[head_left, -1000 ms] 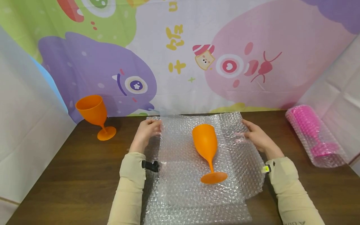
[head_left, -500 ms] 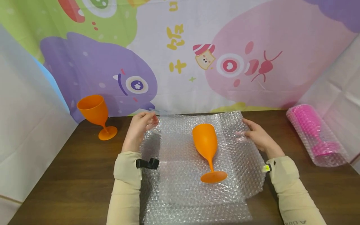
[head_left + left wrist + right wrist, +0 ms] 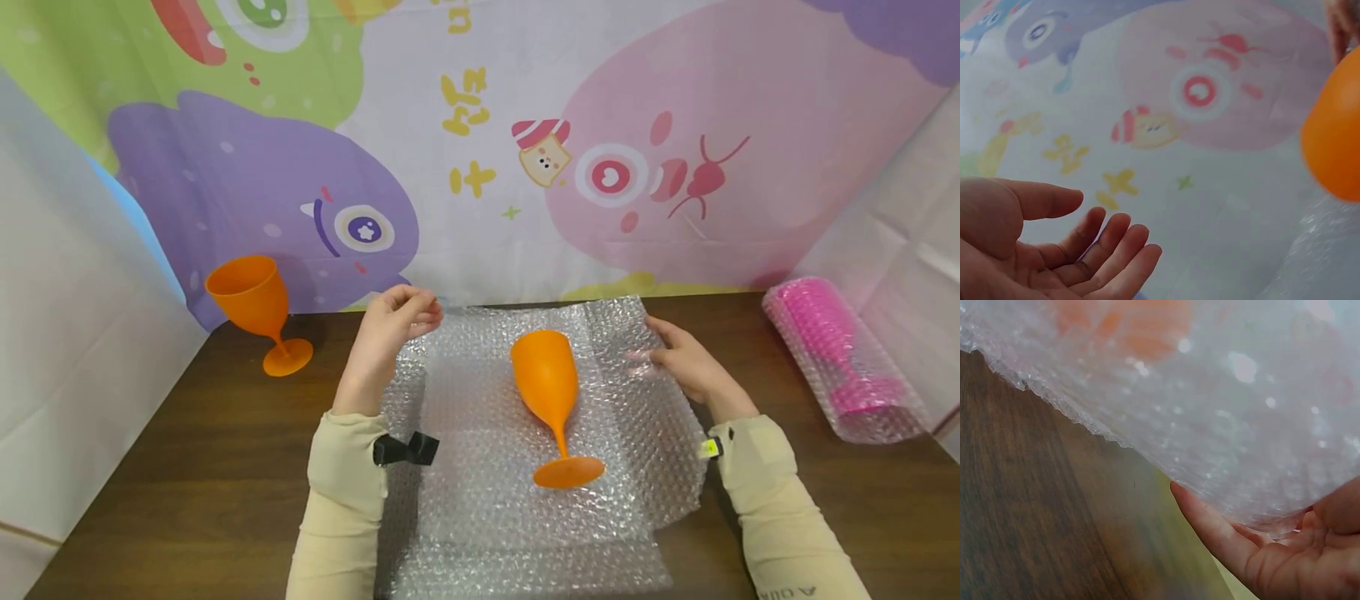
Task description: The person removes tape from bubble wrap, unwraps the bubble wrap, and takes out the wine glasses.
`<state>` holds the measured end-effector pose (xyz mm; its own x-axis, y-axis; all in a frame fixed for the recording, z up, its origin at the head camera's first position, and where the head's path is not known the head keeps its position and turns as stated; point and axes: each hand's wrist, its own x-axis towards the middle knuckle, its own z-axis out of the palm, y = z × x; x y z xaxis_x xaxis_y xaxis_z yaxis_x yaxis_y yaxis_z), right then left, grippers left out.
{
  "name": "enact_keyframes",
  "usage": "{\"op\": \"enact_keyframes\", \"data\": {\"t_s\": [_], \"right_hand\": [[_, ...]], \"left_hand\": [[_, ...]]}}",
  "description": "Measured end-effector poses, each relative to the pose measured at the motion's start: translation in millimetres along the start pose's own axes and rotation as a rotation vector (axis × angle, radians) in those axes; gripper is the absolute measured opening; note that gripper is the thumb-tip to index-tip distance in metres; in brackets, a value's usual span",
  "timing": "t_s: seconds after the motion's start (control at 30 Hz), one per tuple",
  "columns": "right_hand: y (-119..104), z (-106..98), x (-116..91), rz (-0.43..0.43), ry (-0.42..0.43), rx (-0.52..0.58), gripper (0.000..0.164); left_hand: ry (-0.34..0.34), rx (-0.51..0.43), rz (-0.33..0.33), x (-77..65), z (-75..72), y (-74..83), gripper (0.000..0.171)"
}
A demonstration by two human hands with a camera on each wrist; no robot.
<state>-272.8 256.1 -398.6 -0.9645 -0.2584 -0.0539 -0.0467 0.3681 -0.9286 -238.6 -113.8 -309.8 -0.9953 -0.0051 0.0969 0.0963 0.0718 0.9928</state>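
Note:
An orange goblet (image 3: 546, 379) lies on its side on a sheet of bubble wrap (image 3: 502, 517), its foot toward me. Above the sheet's far left corner hovers my left hand (image 3: 397, 333). Its fingers are loosely bent with nothing between them, as the left wrist view shows of the hand (image 3: 1079, 256). On the other side, my right hand (image 3: 686, 367) holds the raised right edge of the wrap. From below, the right wrist view shows the hand (image 3: 1285, 556) with the wrap's edge between thumb and fingers; the orange goblet shows blurred through the plastic.
Another orange goblet (image 3: 251, 296) stands upright at the back left of the dark wooden table (image 3: 202, 492). A pink goblet rolled in bubble wrap (image 3: 840, 358) lies at the right. A cartoon-printed cloth (image 3: 487, 242) hangs behind the table.
My left hand has let go of the wrap's left edge and risen, moving first left, then back to the right. My right hand keeps its place on the right edge; the goblet has not moved.

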Motion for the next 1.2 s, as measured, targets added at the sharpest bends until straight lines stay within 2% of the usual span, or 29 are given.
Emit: {"op": "enact_keyframes", "data": {"t_s": [0.1,0.23,0.3,0.6,0.73,1.0,1.2], "right_hand": [[0.1,0.6,-0.3,0.0,-0.001,0.01,0.064],[0.3,1.8,-0.6,0.004,-0.002,-0.001,0.064],[0.3,2.0,-0.6,0.005,0.003,-0.016,0.064],[1.4,1.5,0.2,-0.023,-0.012,0.026,0.063],[1.2,0.8,0.0,-0.019,-0.011,0.015,0.063],[1.2,1.6,-0.5,-0.006,-0.014,0.031,0.063],[3.2,4.1,0.2,-0.01,-0.038,0.1,0.062]], "left_hand": [[-0.081,0.055,-0.016,-0.2,12.8,-2.9,0.023],[-0.249,0.218,-0.056,-1.4,24.5,-9.0,0.036],[-0.309,0.29,-0.065,-2.1,28.4,-11.9,0.041],[-0.446,0.477,-0.091,-0.2,44.3,-24.7,0.066],[-0.454,0.491,-0.101,1.5,52.3,-32.9,0.071],[-0.364,0.563,-0.126,4.6,70.3,-51.6,0.078],[-0.383,0.517,-0.17,4.3,77.6,-59.3,0.08]]}}
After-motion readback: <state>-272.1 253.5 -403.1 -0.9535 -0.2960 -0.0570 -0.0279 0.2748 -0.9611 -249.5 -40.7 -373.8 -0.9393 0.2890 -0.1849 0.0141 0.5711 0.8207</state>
